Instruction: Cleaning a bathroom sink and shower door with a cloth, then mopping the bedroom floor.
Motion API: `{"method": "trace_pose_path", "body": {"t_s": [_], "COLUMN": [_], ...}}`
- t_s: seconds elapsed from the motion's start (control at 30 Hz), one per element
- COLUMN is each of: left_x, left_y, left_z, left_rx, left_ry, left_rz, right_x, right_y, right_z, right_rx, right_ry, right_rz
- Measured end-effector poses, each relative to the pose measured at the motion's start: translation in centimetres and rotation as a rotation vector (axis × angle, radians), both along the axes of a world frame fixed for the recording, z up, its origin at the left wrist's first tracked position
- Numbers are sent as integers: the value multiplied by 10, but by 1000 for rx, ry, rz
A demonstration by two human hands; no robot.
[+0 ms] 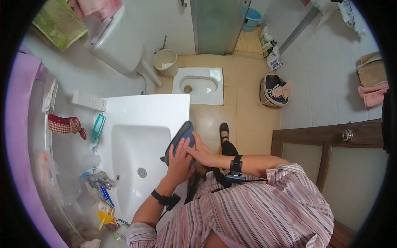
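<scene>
A dark blue case with a black edge (pixel 186 134) is between my two hands, over the front edge of the white washbasin (pixel 180 105). My left hand (pixel 180 166) lies on the case with its fingers spread across the near face. From the other side, my right hand (pixel 203 153) holds the case, its fingers along the side and its thumb near the left fingertips. A small dark tab shows at the case's left end. The palm sides of both hands are hidden, and so is the underside of the case.
A chrome faucet (pixel 100 181), a toothpaste tube (pixel 98 128) and several small toiletries line the basin's back edge. Beyond the counter are a squat toilet (pixel 217 90) and a waste bin (pixel 164 59). A basket (pixel 266 100) stands by the right wall, near a wooden door (pixel 310 136).
</scene>
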State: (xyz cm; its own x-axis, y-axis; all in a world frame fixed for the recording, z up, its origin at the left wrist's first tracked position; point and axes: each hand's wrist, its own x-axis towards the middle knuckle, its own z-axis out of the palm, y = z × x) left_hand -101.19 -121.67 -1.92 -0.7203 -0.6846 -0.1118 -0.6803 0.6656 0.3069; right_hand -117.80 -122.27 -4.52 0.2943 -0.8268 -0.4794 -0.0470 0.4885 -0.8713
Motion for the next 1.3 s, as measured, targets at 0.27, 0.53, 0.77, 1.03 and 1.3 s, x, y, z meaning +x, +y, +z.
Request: {"method": "trace_pose_path", "body": {"t_s": [0.27, 0.53, 0.77, 1.03, 1.3], "left_x": [-5, -68, -160, -244, -295], "left_y": [-1, -21, -103, -157, -197], "left_z": [13, 18, 48, 58, 100], "left_rx": [58, 272, 944, 1277, 532], "left_ry": [218, 241, 937, 1060, 752], "left_rz": [438, 647, 759, 758, 755], "right_x": [-33, -72, -190, -260, -296], "right_y": [-24, -69, -130, -266, -268], "right_z": [-28, -37, 1, 51, 274], "right_rx": [291, -59, -78, -1358, -1044], "right_ry": [-556, -220, -460, -41, 506], "right_rz": [-209, 179, 118, 975, 641]}}
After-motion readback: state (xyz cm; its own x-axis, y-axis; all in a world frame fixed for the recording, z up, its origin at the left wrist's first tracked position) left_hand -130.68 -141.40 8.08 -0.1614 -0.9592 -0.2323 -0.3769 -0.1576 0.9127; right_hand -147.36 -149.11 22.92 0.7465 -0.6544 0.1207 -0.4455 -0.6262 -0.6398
